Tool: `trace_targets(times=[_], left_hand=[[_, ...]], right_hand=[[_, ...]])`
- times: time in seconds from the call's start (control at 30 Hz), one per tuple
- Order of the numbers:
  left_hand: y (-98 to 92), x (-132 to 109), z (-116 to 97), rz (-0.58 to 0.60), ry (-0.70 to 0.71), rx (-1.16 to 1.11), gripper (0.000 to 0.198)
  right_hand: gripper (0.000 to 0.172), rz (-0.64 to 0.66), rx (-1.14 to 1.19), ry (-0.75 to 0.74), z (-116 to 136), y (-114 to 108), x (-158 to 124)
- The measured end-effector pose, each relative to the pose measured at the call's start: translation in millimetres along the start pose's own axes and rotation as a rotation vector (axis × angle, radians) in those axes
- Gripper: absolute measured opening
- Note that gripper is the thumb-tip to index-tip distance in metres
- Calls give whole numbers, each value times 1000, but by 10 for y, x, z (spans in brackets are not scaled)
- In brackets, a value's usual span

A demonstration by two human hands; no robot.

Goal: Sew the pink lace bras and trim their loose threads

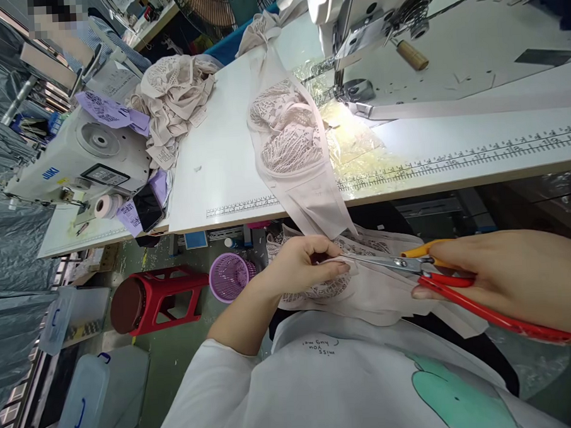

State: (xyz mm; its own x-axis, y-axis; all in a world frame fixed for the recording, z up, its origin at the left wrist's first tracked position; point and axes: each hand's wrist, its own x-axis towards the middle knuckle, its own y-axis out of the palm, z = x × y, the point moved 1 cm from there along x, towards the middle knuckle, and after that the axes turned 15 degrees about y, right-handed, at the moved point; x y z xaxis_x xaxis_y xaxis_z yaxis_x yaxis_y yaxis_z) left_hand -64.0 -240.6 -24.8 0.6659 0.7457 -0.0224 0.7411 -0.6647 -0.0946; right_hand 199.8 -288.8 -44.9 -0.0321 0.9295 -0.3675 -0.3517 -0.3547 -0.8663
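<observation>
My left hand pinches a piece of pale pink lace fabric held over my lap. My right hand grips scissors with red and yellow handles. Their blade tips reach the fabric just beside my left fingers. A chain of joined lace bra pieces runs from the sewing table down over its front edge to the piece in my hands.
A white sewing machine stands on the table at upper right. A heap of lace pieces lies at the table's left, beside a second machine. Below are a red stool, a purple basket and plastic bins.
</observation>
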Motion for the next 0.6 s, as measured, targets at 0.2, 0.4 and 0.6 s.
trace_targets(times=[0.2, 0.4, 0.6], left_hand=[[-4, -2, -17, 24, 7, -6, 31], [-2, 3, -37, 8, 4, 16, 28], [16, 11, -27, 3, 15, 35, 26]], right_hand=[[78, 198, -16, 53, 49, -86, 12], [79, 136, -29, 28, 26, -71, -4], [79, -16, 114, 32, 40, -85, 15]])
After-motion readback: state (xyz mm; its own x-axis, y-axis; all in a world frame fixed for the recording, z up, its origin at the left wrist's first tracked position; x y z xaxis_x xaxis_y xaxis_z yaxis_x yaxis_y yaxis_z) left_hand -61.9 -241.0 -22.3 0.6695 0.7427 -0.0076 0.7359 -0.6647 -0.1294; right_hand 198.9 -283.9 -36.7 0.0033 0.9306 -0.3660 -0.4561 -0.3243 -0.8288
